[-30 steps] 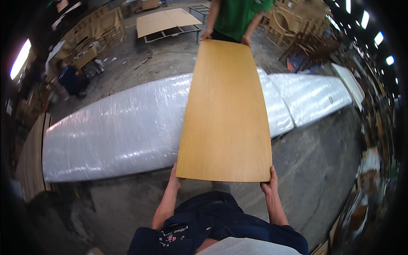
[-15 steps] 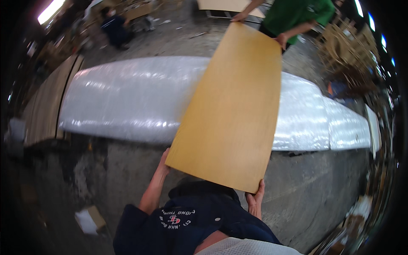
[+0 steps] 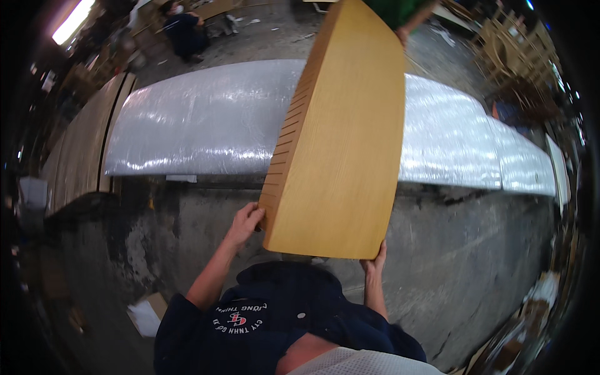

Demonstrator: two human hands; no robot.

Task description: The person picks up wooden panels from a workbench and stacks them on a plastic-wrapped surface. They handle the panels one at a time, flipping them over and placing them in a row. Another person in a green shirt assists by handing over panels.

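A long, light-brown wooden furniture piece stretches away from my body, over a long surface wrapped in clear plastic. It is tilted so that its grooved left side shows. My left hand is closed on the lower edge of that side at the near left corner, its fingertips partly hidden. At the near right corner, my right hand grips the edge, fingers mostly underneath. A co-worker in a green shirt is at the far end, with one hand at its right edge; the other hand is hidden.
The plastic-wrapped surface runs from left to right across the view. Wooden boards stand at its left end. Another person crouches at the far left. Stacked wooden frames are at the far right; cardboard and paper lie on the floor.
The furniture piece has rolled, so its grooved left side has come into view. Its near end is higher in the picture, and my hands have moved with it. The co-worker is mostly out of view.
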